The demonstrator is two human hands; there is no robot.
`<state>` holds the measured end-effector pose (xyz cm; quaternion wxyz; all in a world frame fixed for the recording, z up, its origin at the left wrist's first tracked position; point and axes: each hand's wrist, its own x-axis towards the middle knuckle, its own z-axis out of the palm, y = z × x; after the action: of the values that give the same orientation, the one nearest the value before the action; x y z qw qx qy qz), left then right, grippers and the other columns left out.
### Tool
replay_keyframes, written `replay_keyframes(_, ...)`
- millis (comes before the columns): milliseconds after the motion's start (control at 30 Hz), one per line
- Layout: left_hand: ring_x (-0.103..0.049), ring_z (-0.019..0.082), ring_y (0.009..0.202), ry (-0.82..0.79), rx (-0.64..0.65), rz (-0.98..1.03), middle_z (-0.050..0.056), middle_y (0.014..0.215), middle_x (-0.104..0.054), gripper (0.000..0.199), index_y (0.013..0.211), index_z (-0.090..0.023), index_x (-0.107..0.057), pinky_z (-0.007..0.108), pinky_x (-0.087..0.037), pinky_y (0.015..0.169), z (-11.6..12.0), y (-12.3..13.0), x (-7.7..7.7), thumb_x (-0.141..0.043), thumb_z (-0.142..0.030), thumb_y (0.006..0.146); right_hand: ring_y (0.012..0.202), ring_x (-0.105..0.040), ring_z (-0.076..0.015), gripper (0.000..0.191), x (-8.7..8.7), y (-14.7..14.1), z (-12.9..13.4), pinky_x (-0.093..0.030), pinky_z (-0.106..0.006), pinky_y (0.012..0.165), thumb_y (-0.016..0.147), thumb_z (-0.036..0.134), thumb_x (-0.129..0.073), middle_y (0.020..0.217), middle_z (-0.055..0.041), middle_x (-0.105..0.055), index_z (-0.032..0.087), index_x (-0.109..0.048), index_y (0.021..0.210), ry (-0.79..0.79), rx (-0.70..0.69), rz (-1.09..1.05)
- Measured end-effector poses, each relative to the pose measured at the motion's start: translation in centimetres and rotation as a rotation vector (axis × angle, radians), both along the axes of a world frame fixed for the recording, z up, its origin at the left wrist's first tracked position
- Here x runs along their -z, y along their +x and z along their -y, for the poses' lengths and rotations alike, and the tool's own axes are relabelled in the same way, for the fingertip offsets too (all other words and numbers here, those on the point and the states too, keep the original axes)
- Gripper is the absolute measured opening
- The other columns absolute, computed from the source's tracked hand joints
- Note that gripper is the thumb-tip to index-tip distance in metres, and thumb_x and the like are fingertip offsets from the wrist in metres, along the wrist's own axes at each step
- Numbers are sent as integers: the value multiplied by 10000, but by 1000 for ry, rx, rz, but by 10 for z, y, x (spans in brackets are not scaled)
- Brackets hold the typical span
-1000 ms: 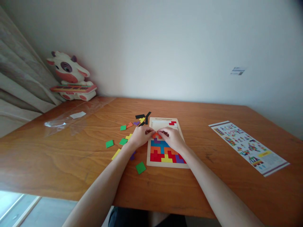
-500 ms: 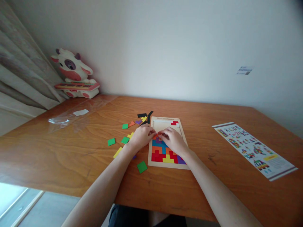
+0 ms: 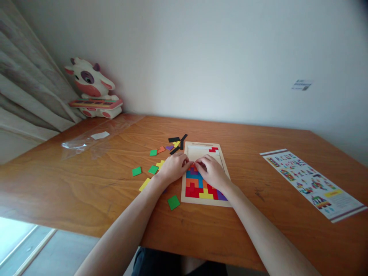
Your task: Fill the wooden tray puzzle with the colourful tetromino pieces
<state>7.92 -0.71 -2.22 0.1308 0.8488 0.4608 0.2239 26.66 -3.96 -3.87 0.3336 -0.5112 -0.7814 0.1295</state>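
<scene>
A wooden puzzle board [image 3: 201, 147] lies on the table in front of me, its near half filled with red, blue, orange, yellow and purple pieces. My left hand [image 3: 174, 166] and my right hand [image 3: 211, 172] meet over the board's middle, fingertips pinching an orange piece [image 3: 193, 167] that rests on the board. A red piece [image 3: 213, 149] sits alone in the board's far right corner. Loose pieces lie left of the board: green squares [image 3: 137, 171], a green square [image 3: 173, 202] near the front, yellow, purple, orange and black ones [image 3: 174, 140].
A printed instruction sheet [image 3: 312, 183] lies at the right of the wooden table [image 3: 86, 184]. A clear plastic bag [image 3: 86, 142] lies at the far left. A cow toy [image 3: 93, 90] stands in the back left corner beside a curtain [image 3: 25, 88].
Both hands stay over the board's middle on the orange piece, shifting it only slightly. The camera has drifted a little, so everything sits slightly further right.
</scene>
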Motion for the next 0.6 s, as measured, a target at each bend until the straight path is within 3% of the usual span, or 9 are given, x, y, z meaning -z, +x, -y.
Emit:
replay_keyframes(233,-601,206,856,105,-27,-122,76,908,-632,219,870,-184,-641,282,-459,702,8,6,2,-506,-345,933,853,-599,-225,175,0,0,0,-501,-381,772,949,264,-485,903,-81,-634,202,-636,885,18,-12,2)
replay_keyframes(367,-590,226,948,179,-43,-57,87,984,-636,212,995,-186,-634,311,-472,804,3,-1,0,-502,-341,937,845,-603,-221,212,-5,7,3,-491,-372,770,961,281,-456,887,-72,-649,214,-641,884,43,-41,12)
replay_keyframes(500,-589,234,953,245,-216,17,98,1018,-635,216,1048,-173,-613,342,-455,878,-7,-19,-10,-509,-321,930,831,-618,-220,225,-9,20,4,-487,-364,760,960,314,-452,910,-76,-673,218,-648,905,69,16,-11)
replay_keyframes(600,-597,254,957,215,-398,-73,106,1002,-639,243,998,-172,-603,349,-468,841,-10,-33,-14,-501,-381,928,785,-616,-214,241,-6,33,0,-480,-353,738,948,358,-462,911,-85,-681,206,-647,917,82,113,-4)
